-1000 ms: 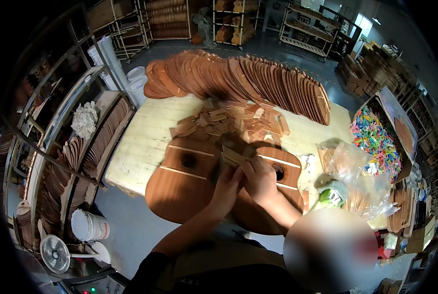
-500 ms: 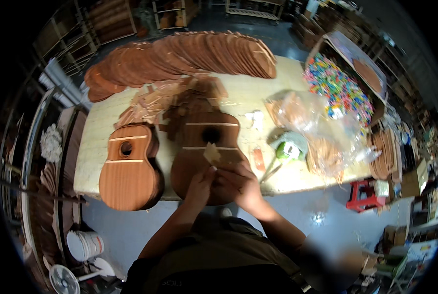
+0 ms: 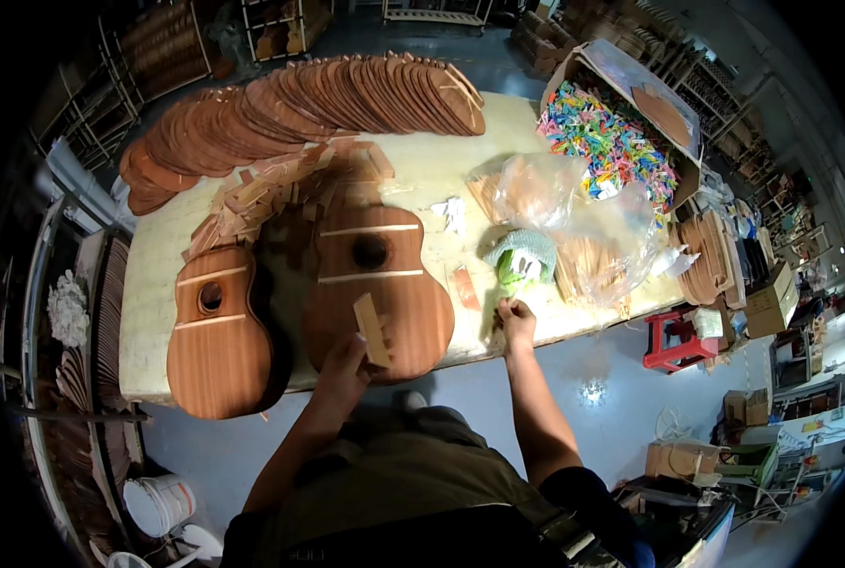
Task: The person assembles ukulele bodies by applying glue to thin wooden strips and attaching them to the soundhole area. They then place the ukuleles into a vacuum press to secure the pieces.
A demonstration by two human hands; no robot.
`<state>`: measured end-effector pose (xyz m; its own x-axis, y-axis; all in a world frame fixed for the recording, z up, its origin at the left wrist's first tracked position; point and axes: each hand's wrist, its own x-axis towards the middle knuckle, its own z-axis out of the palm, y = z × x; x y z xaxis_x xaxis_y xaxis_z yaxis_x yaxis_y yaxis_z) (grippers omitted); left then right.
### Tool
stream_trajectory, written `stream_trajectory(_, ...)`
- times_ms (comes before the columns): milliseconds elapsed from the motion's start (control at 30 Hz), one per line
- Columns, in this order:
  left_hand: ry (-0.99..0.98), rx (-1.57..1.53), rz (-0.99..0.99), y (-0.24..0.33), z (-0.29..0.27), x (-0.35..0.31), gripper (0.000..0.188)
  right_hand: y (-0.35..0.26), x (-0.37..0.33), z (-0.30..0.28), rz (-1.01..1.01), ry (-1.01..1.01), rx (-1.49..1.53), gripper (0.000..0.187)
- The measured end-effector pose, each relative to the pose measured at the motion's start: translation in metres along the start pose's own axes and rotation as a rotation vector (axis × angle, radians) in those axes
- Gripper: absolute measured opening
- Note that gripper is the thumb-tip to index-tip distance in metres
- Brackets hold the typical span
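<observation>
My left hand point(image 3: 349, 364) holds a small flat wood strip point(image 3: 372, 329) upright between thumb and fingers. Under it lies a guitar-shaped brown wood plate point(image 3: 404, 327), with a round sound hole and two pale cross braces. To its left, a second guitar-shaped piece point(image 3: 216, 355) looks thick, like a stack. My right hand point(image 3: 518, 327) is closed at the near side of a green-rimmed glue tub point(image 3: 521, 265), pinching the thin stick that leans out of it; the fingers mostly hide this stick. A reddish wood strip point(image 3: 465, 288) lies left of the tub.
Loose wood strips point(image 3: 252, 204) are heaped behind the plates. Beyond them, many guitar-shaped plates point(image 3: 347, 99) stand in a long row. At the right are clear plastic bags point(image 3: 607, 246), a box of colourful clips point(image 3: 612, 142) and a red stool point(image 3: 676, 341) by the table point(image 3: 148, 312).
My hands have parted: the left keeps the wood strip over the plate, while the right has moved right to the tub and taken hold of the stick. The view has shifted right.
</observation>
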<state>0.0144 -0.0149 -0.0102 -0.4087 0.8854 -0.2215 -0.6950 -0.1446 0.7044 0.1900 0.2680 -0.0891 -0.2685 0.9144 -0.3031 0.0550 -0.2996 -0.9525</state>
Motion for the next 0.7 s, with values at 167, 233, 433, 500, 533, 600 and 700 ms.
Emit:
stream_trajectory(167,0.059,-0.093,0.056,0.008,-0.002,-0.004,0.052,-0.053,-0.011,-0.046,-0.498,0.226,-1.187,0.028)
stream_trajectory(233,0.008,-0.067,0.111,0.007,0.004,-0.003,0.053,-0.087,-0.012,-0.041,-0.565,0.171,-1.366,0.024)
stream_trajectory(433,-0.045,-0.043,0.018,0.010,0.000,0.007,0.050,-0.121,0.016,-0.035,-0.520,0.037,-1.516,0.016)
stream_trajectory(500,-0.033,-0.039,-0.008,0.015,-0.004,0.005,0.049,-0.129,0.024,-0.058,-0.287,-0.138,-1.131,0.020)
stream_trajectory(533,-0.025,-0.037,-0.019,0.017,-0.005,0.004,0.048,-0.129,0.024,-0.065,-0.172,-0.222,-0.937,0.024)
stream_trajectory(600,0.057,-0.076,-0.084,0.018,0.000,0.006,0.044,-0.139,-0.002,-0.068,0.062,-0.331,-0.448,0.017)
stream_trajectory(700,0.036,-0.164,-0.162,-0.006,-0.014,0.023,0.042,-0.136,-0.052,-0.040,0.055,-0.586,-0.250,0.019)
